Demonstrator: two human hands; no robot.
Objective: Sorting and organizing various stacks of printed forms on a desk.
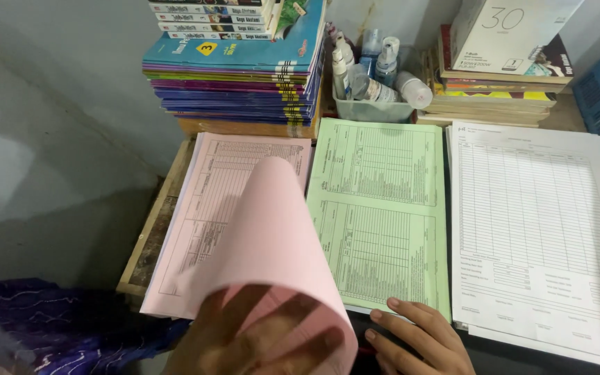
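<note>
Our left hand (244, 340) pinches a curled thin pink paper sheet (279, 257) up off its stack — our right hand (418, 340), just beside, rests open-fingered, pinning the green printed forms (380, 215).

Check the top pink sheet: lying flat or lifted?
Lifted. The top pink sheet curls up off the pink stack, its blank underside showing, held by the left hand.

A corner with a grey wall and a wooden table

The plain grey wall (57, 104) stands at the left in soft light; the wooden table (148, 236) has a worn edge, with dark floor below it.
</note>
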